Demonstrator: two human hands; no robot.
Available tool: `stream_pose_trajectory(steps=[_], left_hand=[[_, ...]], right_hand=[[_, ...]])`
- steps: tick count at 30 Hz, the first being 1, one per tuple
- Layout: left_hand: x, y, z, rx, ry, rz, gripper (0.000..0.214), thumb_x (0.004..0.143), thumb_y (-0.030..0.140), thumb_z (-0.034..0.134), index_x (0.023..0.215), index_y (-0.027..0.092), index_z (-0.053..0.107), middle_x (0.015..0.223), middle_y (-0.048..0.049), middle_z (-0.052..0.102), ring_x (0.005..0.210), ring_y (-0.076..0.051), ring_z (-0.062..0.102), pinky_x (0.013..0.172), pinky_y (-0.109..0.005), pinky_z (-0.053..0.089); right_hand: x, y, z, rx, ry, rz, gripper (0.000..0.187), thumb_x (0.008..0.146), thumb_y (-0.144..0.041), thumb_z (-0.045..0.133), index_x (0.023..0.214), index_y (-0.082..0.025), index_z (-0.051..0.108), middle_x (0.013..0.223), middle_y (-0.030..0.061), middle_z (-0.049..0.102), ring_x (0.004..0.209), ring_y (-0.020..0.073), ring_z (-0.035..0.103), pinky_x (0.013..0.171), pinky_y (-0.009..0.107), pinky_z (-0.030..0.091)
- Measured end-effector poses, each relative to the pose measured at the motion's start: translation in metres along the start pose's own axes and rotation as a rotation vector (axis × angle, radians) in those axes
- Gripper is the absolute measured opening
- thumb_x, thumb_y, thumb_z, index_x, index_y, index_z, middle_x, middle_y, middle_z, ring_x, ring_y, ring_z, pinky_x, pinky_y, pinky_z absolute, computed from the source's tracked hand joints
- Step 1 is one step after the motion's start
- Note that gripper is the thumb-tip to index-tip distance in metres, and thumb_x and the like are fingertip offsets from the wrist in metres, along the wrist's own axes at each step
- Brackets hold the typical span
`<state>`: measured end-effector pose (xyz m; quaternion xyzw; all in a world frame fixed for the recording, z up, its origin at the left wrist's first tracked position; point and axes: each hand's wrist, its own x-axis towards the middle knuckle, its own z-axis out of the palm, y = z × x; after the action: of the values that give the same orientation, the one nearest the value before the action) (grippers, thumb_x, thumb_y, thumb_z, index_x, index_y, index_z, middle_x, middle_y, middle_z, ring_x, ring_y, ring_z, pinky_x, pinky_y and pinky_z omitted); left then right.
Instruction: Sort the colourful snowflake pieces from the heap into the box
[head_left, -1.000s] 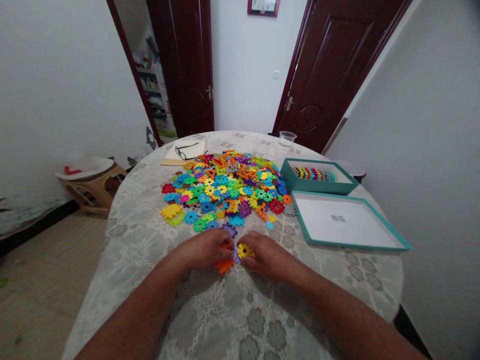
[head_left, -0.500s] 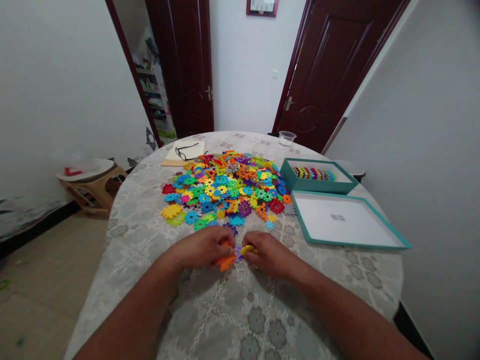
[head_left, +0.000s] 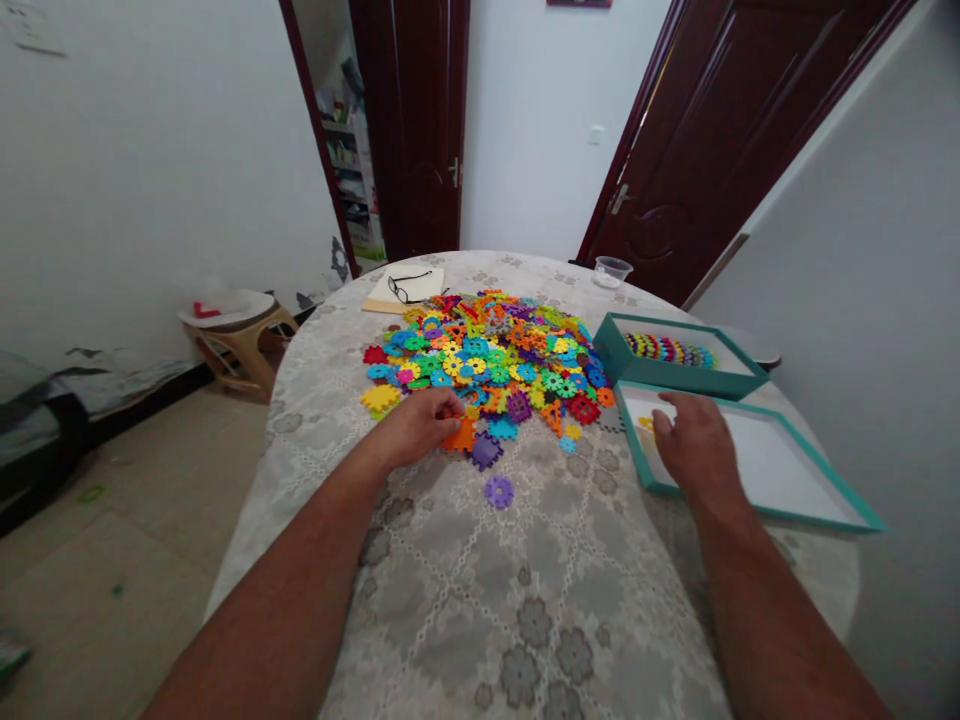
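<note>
My left hand (head_left: 420, 428) is at the near left edge of a heap of colourful plastic gear-shaped pieces (head_left: 480, 360). Its fingers are closed on an orange toothed building piece (head_left: 461, 437). Beside that lies a dark purple square piece (head_left: 487, 451), and a light purple gear piece (head_left: 499, 491) rests alone on the tablecloth nearer to me. My right hand (head_left: 699, 450) hovers over the white inside of a shallow teal-edged lid (head_left: 780, 462), thumb and forefinger apart. A yellow piece (head_left: 645, 423) shows in the lid just left of the fingertips.
Behind the lid stands a teal box (head_left: 679, 378) holding rows of colourful pieces. Glasses (head_left: 405, 290) lie on paper at the far left of the table. A clear plastic bowl (head_left: 612, 271) sits at the far edge. A stool (head_left: 240, 340) stands left of the table.
My hands have parted. The right went right to the lid and let go of the yellow piece; the left moved up to the heap with the orange piece. The light purple gear lies free.
</note>
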<state>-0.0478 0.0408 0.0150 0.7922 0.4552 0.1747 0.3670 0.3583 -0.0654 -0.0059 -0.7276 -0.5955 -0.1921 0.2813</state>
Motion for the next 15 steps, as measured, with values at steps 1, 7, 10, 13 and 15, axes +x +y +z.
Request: stream_pose_trajectory(steps=[1, 7, 10, 13, 15], left_hand=[[-0.001, 0.001, 0.002, -0.002, -0.032, 0.009, 0.019, 0.082, 0.031, 0.059, 0.095, 0.019, 0.065, 0.077, 0.0015, 0.062, 0.069, -0.015, 0.055, 0.062, -0.025, 0.038], [-0.004, 0.006, 0.017, 0.043, -0.149, 0.069, 0.027, 0.084, 0.024, 0.06, 0.11, 0.021, 0.067, 0.088, -0.0002, 0.068, 0.08, -0.016, 0.061, 0.07, -0.025, 0.043], [-0.007, 0.007, 0.025, 0.168, -0.142, 0.094, 0.041, 0.085, 0.021, 0.063, 0.125, 0.023, 0.067, 0.106, -0.0043, 0.072, 0.094, -0.02, 0.064, 0.082, -0.028, 0.047], [-0.008, 0.006, 0.03, 0.26, -0.114, 0.124, 0.045, 0.086, 0.023, 0.067, 0.131, 0.023, 0.067, 0.128, -0.0094, 0.069, 0.114, -0.025, 0.062, 0.099, -0.033, 0.046], [-0.008, 0.006, 0.031, 0.274, -0.116, 0.146, 0.044, 0.088, 0.026, 0.067, 0.132, 0.023, 0.067, 0.135, -0.0104, 0.067, 0.122, -0.026, 0.059, 0.106, -0.035, 0.043]], right_hand=[[-0.002, -0.011, 0.0, 0.031, 0.026, -0.024, 0.028, 0.096, -0.029, 0.048, 0.112, -0.015, 0.066, 0.11, 0.0195, 0.068, 0.108, 0.0338, 0.058, 0.097, 0.048, 0.045], [-0.039, -0.12, -0.007, 0.486, -0.46, -0.236, 0.019, 0.1, -0.034, 0.055, 0.109, -0.02, 0.064, 0.102, 0.0091, 0.066, 0.088, 0.0222, 0.061, 0.081, 0.035, 0.048], [-0.059, -0.159, -0.008, 0.506, -0.683, -0.311, 0.023, 0.094, -0.037, 0.066, 0.111, -0.021, 0.063, 0.108, 0.0091, 0.064, 0.098, 0.0238, 0.059, 0.087, 0.036, 0.047], [-0.065, -0.176, -0.008, 0.423, -0.759, -0.3, 0.027, 0.09, -0.038, 0.071, 0.108, -0.021, 0.061, 0.109, 0.009, 0.061, 0.101, 0.0251, 0.057, 0.088, 0.038, 0.045], [-0.062, -0.179, -0.007, 0.393, -0.783, -0.274, 0.025, 0.09, -0.037, 0.071, 0.106, -0.021, 0.061, 0.108, 0.0081, 0.061, 0.1, 0.0246, 0.057, 0.087, 0.037, 0.044]])
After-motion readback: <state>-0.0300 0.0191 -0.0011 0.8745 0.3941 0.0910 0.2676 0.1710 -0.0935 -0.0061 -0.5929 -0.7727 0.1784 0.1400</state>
